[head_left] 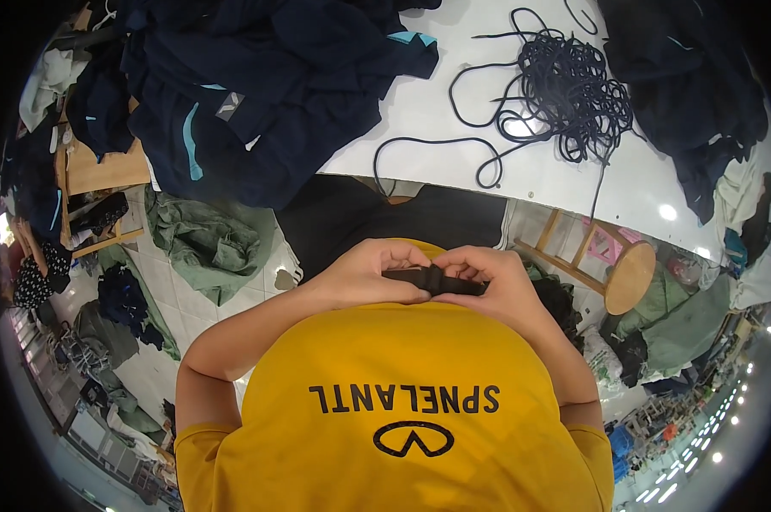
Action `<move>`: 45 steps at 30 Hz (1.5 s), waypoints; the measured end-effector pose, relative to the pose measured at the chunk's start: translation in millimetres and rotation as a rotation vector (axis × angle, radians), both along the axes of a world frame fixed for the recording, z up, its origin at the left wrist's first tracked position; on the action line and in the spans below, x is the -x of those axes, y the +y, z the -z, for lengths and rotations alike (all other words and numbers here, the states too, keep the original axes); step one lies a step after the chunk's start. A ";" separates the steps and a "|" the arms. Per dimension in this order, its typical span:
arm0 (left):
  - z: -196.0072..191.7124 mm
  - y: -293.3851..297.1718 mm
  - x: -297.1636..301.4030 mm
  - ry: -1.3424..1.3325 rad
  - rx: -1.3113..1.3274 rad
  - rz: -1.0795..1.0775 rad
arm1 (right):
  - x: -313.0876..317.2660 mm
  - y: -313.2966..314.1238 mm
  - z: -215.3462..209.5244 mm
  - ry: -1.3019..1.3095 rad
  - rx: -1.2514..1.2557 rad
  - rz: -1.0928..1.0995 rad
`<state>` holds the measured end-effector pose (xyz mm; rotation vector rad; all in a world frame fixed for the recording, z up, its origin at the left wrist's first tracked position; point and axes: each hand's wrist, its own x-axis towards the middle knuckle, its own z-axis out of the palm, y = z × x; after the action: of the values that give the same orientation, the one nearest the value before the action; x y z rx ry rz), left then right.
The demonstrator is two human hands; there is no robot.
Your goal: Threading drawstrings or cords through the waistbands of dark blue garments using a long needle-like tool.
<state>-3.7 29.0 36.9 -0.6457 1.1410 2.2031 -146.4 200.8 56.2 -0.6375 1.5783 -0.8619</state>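
Note:
Close against the waist of my yellow shirt (pixel 411 358), both hands are on a black strap (pixel 409 276) with a thicker, buckle-like piece (pixel 434 279) at its middle. My left hand (pixel 370 273) has its fingers closed round the strap's left part, thumb tucked beneath. On the other side, my right hand (pixel 492 271) pinches it beside the thick piece. The fingers hide part of the strap, so its fastening cannot be made out. Dark trousers (pixel 343 218) cover my lap just beyond.
Ahead is a white table (pixel 454 111) bearing a tangled dark cord (pixel 573 94), a navy fabric heap (pixel 266 102) and more navy fabric (pixel 701 94). Green cloth (pixel 210 243) lies at left. A wooden stool (pixel 631 277) stands at right. Another person (pixel 40 264) is at far left.

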 end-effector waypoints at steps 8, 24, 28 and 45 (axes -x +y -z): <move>-2.3 7.3 -8.6 0.094 0.039 -0.142 | -1.0 1.0 6.8 -0.182 0.012 0.099; 3.7 -16.1 3.6 0.007 -0.168 0.212 | 6.1 -2.6 3.9 0.028 0.198 -0.060; 3.8 1.9 -0.1 -0.076 -0.154 0.091 | 6.8 -5.7 4.8 0.042 0.264 -0.035; -8.1 20.8 -10.3 -0.045 -0.112 -0.239 | 7.1 -13.3 7.4 -0.146 0.141 -0.086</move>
<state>6.6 49.9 45.0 -0.8150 0.9519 2.4186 -153.5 187.5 48.7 -0.7215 1.3584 -0.9392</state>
